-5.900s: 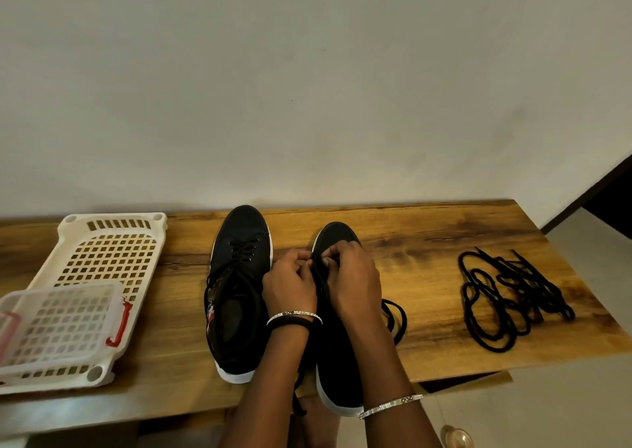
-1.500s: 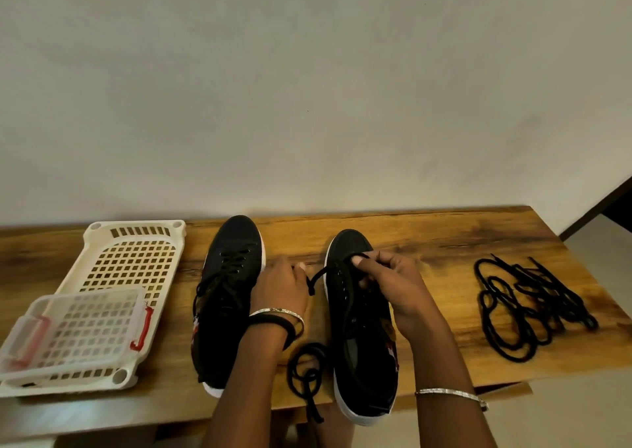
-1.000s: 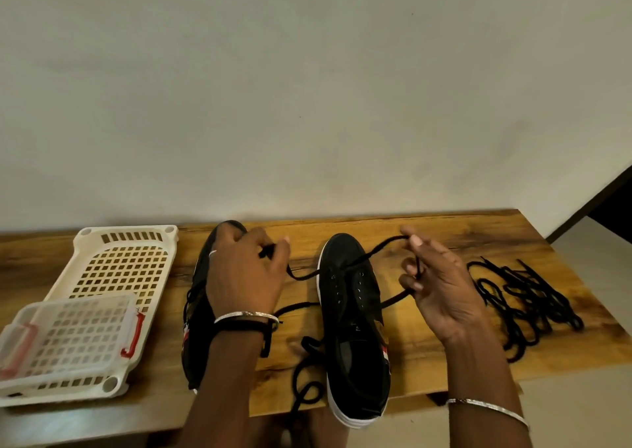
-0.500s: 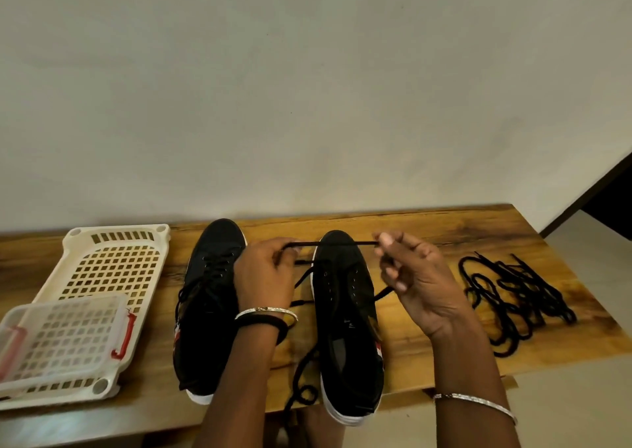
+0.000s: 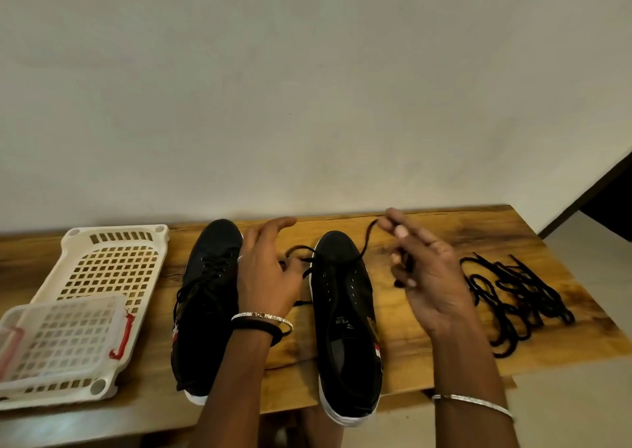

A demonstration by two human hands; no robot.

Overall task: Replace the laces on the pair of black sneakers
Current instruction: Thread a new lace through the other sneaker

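wooden tabletop (image 5: 478, 229) bears the right sneaker (image 5: 345, 311) at its front edge; right hand (image 5: 431, 276) pinches the old lace (image 5: 367, 239) to unthread it; left hand (image 5: 266, 276) hovers beside, hold unclear.

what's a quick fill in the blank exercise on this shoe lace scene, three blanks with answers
1. The right hand pinches the lace threaded through the right sneaker near its ___.
2. The large white basket sits to the ___ of the left sneaker.
3. The pile of spare laces lies on the table to the ___ of the right hand.
Missing words: toe; left; right.
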